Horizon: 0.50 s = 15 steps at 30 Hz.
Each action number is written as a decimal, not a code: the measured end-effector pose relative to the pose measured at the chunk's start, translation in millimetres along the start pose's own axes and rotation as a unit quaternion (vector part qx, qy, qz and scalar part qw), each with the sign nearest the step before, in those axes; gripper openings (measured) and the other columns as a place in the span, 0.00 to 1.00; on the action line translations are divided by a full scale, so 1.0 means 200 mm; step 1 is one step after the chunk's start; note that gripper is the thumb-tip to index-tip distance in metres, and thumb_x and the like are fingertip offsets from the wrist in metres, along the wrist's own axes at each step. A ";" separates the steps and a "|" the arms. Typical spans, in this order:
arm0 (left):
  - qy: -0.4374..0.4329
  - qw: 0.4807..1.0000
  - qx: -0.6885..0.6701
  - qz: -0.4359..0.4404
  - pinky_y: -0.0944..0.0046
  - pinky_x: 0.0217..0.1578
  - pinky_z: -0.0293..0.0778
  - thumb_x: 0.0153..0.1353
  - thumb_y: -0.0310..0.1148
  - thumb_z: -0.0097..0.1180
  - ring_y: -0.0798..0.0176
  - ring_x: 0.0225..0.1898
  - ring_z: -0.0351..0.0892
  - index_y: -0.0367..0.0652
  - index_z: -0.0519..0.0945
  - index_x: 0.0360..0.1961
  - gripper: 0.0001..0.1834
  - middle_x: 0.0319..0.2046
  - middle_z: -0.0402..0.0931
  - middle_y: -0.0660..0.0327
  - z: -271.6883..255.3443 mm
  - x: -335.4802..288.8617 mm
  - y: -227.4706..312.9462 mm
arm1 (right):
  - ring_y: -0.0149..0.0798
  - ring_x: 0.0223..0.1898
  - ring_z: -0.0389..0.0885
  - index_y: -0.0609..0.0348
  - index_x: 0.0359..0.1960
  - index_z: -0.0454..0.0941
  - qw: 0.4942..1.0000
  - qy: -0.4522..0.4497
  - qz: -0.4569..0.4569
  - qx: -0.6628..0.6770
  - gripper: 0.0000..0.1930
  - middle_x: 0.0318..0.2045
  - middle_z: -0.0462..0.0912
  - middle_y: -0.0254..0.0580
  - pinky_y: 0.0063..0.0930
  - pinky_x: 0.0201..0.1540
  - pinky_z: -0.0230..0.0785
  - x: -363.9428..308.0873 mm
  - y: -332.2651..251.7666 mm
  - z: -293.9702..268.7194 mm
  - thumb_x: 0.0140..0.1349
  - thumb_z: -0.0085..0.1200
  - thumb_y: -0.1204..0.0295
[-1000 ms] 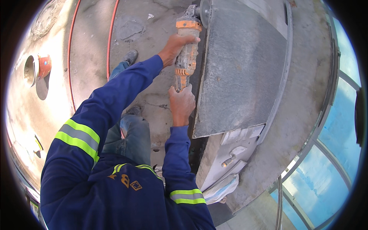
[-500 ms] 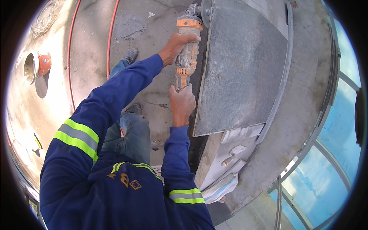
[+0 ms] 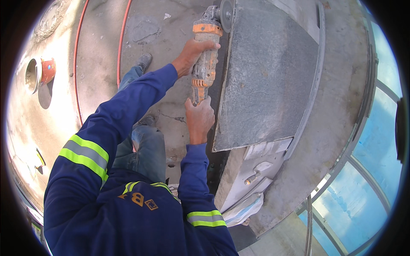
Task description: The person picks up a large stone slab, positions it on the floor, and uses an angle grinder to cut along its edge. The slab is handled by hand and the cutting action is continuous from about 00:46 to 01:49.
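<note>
An orange and grey, dust-covered angle grinder (image 3: 207,68) is held in both my hands. My left hand (image 3: 193,54) wraps round its body just behind the orange collar. Lower down, my right hand (image 3: 199,119) grips the rear handle. The round disc (image 3: 226,16) at the far end stands on edge beside the upper left edge of a dark grey stone slab (image 3: 267,77). Whether the disc touches the slab I cannot tell. The slab lies on top of a pale block-like support (image 3: 239,170).
Two red hoses (image 3: 121,42) run along the concrete floor to my left, past a tipped red bucket (image 3: 48,71). A tap (image 3: 252,178) juts from the support below the slab, above a white sack (image 3: 244,211). Blue-tinted glass panels (image 3: 363,179) line the right side.
The grinder and both hands have shifted slightly left and a little toward me at the handle. More of the disc's face shows now. Both hands keep their grip.
</note>
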<state>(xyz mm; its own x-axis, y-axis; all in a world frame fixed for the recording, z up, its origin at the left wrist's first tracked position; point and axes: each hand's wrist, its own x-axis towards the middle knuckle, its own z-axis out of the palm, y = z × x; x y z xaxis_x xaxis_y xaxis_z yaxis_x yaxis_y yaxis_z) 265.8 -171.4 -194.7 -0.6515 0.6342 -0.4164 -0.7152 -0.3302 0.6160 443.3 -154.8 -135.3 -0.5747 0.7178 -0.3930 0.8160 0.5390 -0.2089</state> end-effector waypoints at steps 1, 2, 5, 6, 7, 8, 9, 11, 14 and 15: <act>0.002 1.000 0.001 -0.002 0.60 0.29 0.84 0.57 0.39 0.69 0.61 0.31 0.86 0.36 0.78 0.47 0.22 0.33 0.81 0.57 0.00 0.00 0.00 | 0.66 0.36 0.85 0.66 0.40 0.75 1.000 -0.001 0.001 0.003 0.23 0.30 0.85 0.63 0.56 0.42 0.77 0.00 0.00 0.00 0.57 0.63 0.55; 0.003 1.000 0.002 -0.004 0.60 0.29 0.84 0.57 0.39 0.69 0.61 0.31 0.86 0.36 0.78 0.47 0.22 0.33 0.81 0.58 0.00 -0.01 0.00 | 0.66 0.36 0.85 0.66 0.40 0.75 1.000 -0.001 0.001 0.006 0.23 0.30 0.85 0.63 0.56 0.42 0.77 -0.01 0.00 0.00 0.57 0.63 0.55; 0.007 1.000 -0.007 -0.001 0.60 0.29 0.84 0.57 0.39 0.69 0.61 0.31 0.86 0.37 0.78 0.47 0.22 0.33 0.81 0.58 0.01 -0.02 0.00 | 0.67 0.37 0.85 0.65 0.40 0.75 1.000 -0.002 0.004 0.011 0.23 0.30 0.85 0.63 0.56 0.42 0.77 -0.01 0.01 0.00 0.57 0.63 0.55; 0.008 1.000 -0.011 0.000 0.60 0.29 0.84 0.55 0.39 0.70 0.62 0.30 0.86 0.36 0.78 0.46 0.23 0.33 0.81 0.57 0.01 -0.02 0.00 | 0.67 0.37 0.85 0.65 0.40 0.75 1.000 -0.002 0.004 0.011 0.23 0.30 0.85 0.63 0.56 0.42 0.76 -0.01 0.01 0.00 0.57 0.63 0.55; 0.009 1.000 -0.016 0.000 0.60 0.29 0.84 0.54 0.40 0.71 0.62 0.28 0.85 0.35 0.78 0.45 0.24 0.32 0.81 0.57 0.01 -0.02 0.00 | 0.66 0.36 0.85 0.64 0.40 0.75 1.000 0.002 -0.003 0.006 0.22 0.30 0.85 0.62 0.56 0.41 0.77 -0.02 0.01 0.00 0.58 0.62 0.55; 0.010 1.000 -0.020 0.001 0.60 0.29 0.83 0.52 0.40 0.72 0.62 0.27 0.84 0.35 0.79 0.44 0.24 0.31 0.81 0.56 0.01 -0.02 0.00 | 0.65 0.36 0.86 0.64 0.39 0.74 1.000 0.006 -0.011 0.000 0.21 0.29 0.85 0.61 0.55 0.40 0.77 -0.02 0.01 0.00 0.59 0.62 0.56; 0.010 1.000 -0.020 0.001 0.60 0.29 0.83 0.52 0.40 0.72 0.63 0.27 0.84 0.35 0.79 0.44 0.24 0.31 0.81 0.56 0.01 -0.02 0.00 | 0.64 0.35 0.86 0.63 0.38 0.74 1.000 0.010 -0.018 -0.006 0.20 0.29 0.86 0.59 0.55 0.39 0.77 -0.02 0.01 0.00 0.60 0.61 0.56; 0.009 1.000 -0.018 0.002 0.61 0.28 0.83 0.52 0.40 0.72 0.63 0.27 0.84 0.35 0.78 0.44 0.24 0.31 0.81 0.56 0.01 -0.02 0.00 | 0.64 0.35 0.86 0.63 0.38 0.74 1.000 0.011 -0.013 -0.016 0.20 0.29 0.86 0.60 0.56 0.39 0.77 -0.02 0.01 0.01 0.60 0.61 0.56; -0.008 1.000 -0.009 -0.005 0.61 0.30 0.85 0.57 0.39 0.69 0.62 0.31 0.86 0.37 0.78 0.46 0.22 0.33 0.81 0.58 0.01 -0.03 0.00 | 0.66 0.36 0.85 0.64 0.40 0.75 1.000 0.007 -0.002 -0.011 0.22 0.30 0.85 0.62 0.56 0.41 0.76 -0.01 0.02 0.01 0.58 0.62 0.55; 0.000 1.000 -0.014 -0.003 0.61 0.29 0.84 0.55 0.39 0.70 0.62 0.29 0.86 0.36 0.78 0.46 0.23 0.32 0.81 0.57 0.01 -0.03 0.00 | 0.66 0.37 0.85 0.65 0.40 0.75 1.000 0.004 0.002 -0.006 0.23 0.30 0.85 0.63 0.56 0.42 0.76 -0.01 0.01 0.01 0.57 0.62 0.55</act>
<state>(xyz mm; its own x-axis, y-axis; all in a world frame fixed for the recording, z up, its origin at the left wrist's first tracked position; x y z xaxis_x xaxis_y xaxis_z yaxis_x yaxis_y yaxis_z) 269.4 -173.5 -191.2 -0.6473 0.6359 -0.4203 -0.7258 -0.3456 0.5948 447.1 -155.7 -136.6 -0.5722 0.7230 -0.3871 0.8174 0.5411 -0.1975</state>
